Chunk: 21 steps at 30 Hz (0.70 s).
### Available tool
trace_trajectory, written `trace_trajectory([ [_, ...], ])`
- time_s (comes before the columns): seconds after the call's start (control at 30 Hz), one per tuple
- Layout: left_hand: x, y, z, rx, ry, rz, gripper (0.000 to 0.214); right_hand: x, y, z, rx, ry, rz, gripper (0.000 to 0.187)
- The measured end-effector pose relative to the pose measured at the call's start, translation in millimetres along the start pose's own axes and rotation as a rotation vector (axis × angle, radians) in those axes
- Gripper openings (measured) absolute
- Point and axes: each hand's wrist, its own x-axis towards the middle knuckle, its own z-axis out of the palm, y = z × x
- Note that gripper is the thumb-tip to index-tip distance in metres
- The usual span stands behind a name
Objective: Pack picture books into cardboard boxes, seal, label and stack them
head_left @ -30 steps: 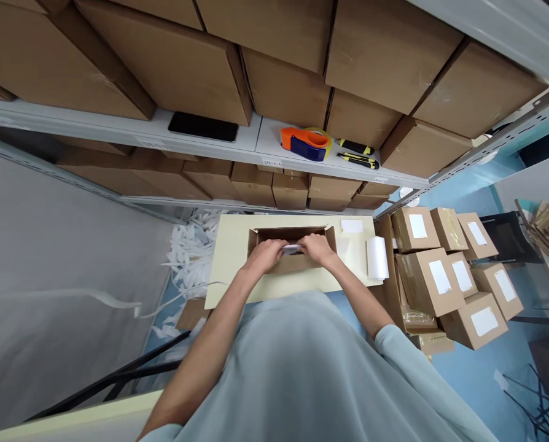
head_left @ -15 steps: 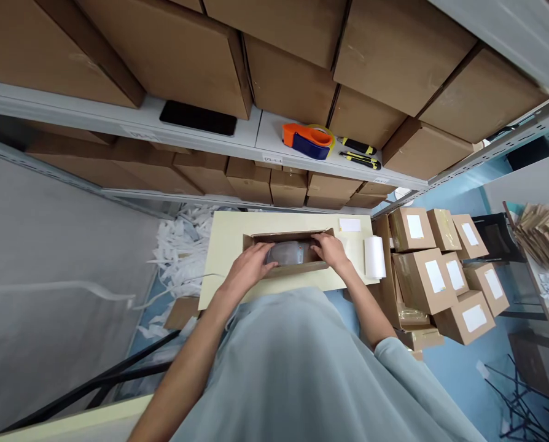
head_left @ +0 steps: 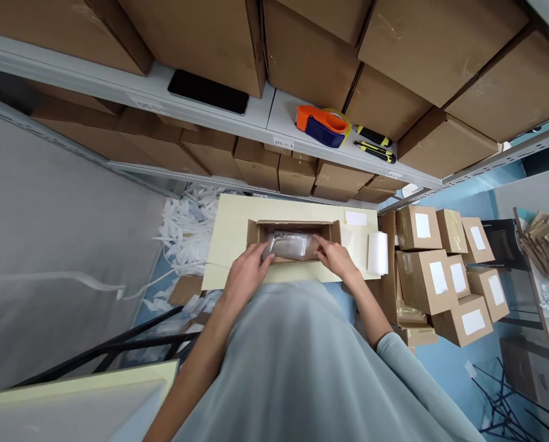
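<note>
An open cardboard box (head_left: 252, 232) stands on the pale yellow table, its long side facing me. Inside its opening lies a clear plastic package (head_left: 290, 245) with a shiny, partly see-through face; its contents are too small to make out. My left hand (head_left: 247, 270) grips the package's left end, with thumb and fingers closed at the near left corner of the box. My right hand (head_left: 335, 256) has its bent fingers on the package's right end, inside the box. Some fingertips are hidden by the box wall and the plastic.
On the pale yellow table (head_left: 231, 221) are a white roll (head_left: 377, 253) and a white label (head_left: 356, 218). The shelf above holds a tape dispenser (head_left: 323, 126), cutters (head_left: 374, 151) and a black phone (head_left: 208, 92). Labelled cartons (head_left: 426, 283) stand at right; white scraps (head_left: 189, 227) lie at left.
The plastic package has tilted in the box, so its shiny flat face now shows more. Both hands stay at its ends. My view has dipped slightly, and the shelf appears higher.
</note>
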Motion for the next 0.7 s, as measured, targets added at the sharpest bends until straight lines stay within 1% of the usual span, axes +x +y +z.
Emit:
trace_trajectory([
  [0.07, -8.0, -2.4, 1.0, 0.023, 0.068, -0.013, 0.045, 6.4, 0.6, -2.1, 0.001, 0.026, 0.002, 0.07],
  [0.1, -12.0, -3.1, 1.8, 0.045, 0.115, -0.022, 0.046, 11.0, 0.8, -4.0, -0.011, 0.036, 0.008, 0.073],
  [0.2, -22.5, -2.0, 4.3, 0.108, 0.234, -0.068, 0.055, 27.5, 1.1, -11.9, -0.065, 0.063, 0.037, 0.072],
  [0.27, -27.9, 0.3, 6.0, 0.12, 0.244, -0.095, 0.063, 38.7, 1.9, -17.4, -0.099, 0.089, 0.056, 0.069],
  [0.33, -31.8, 1.7, 8.8, 0.137, 0.224, -0.116, 0.068, 49.0, 4.0, -21.8, -0.121, 0.115, 0.058, 0.068],
  [0.43, -34.8, -1.1, 17.1, 0.171, 0.174, -0.131, 0.07, 62.3, 10.1, -25.9, -0.144, 0.14, 0.015, 0.067],
  [0.5, -34.6, -6.0, 25.3, 0.155, 0.089, -0.099, 0.072, 68.5, 16.8, -27.2, -0.162, 0.169, -0.018, 0.066],
  [0.57, -33.0, -10.9, 33.6, 0.119, -0.021, -0.036, 0.073, 71.6, 25.9, -28.0, -0.157, 0.211, -0.031, 0.063],
  [0.63, -30.4, -13.6, 39.6, 0.078, -0.122, 0.036, 0.069, 71.3, 36.2, -28.0, -0.096, 0.248, -0.04, 0.06],
  [0.7, -27.5, -13.6, 41.7, 0.06, -0.185, 0.074, 0.065, 68.9, 45.6, -25.9, 0.022, 0.271, -0.062, 0.059],
])
